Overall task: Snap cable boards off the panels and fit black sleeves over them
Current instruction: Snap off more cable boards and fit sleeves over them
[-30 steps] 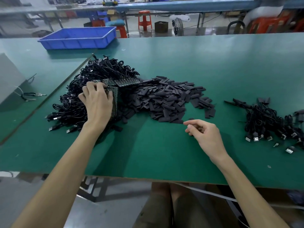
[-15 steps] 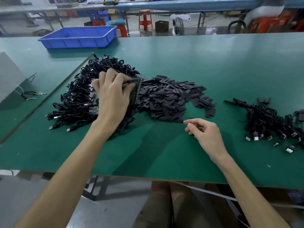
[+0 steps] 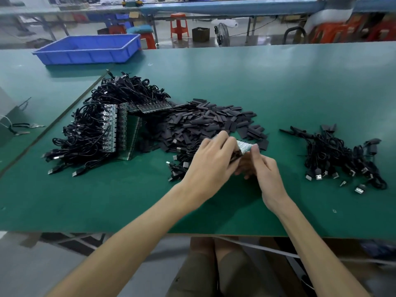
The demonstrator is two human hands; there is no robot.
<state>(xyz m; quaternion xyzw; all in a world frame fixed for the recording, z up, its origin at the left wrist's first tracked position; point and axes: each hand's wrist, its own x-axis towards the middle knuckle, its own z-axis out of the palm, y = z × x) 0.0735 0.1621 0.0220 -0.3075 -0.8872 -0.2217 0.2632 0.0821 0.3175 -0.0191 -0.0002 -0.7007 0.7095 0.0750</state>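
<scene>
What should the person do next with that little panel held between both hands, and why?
Probably bend the panel near its right end so that one piece snaps free. The left hand and right hand both grip it, with the right thumb at its end. No sleeve shows in either hand, and the pile of black sleeves lies just beyond.
</scene>
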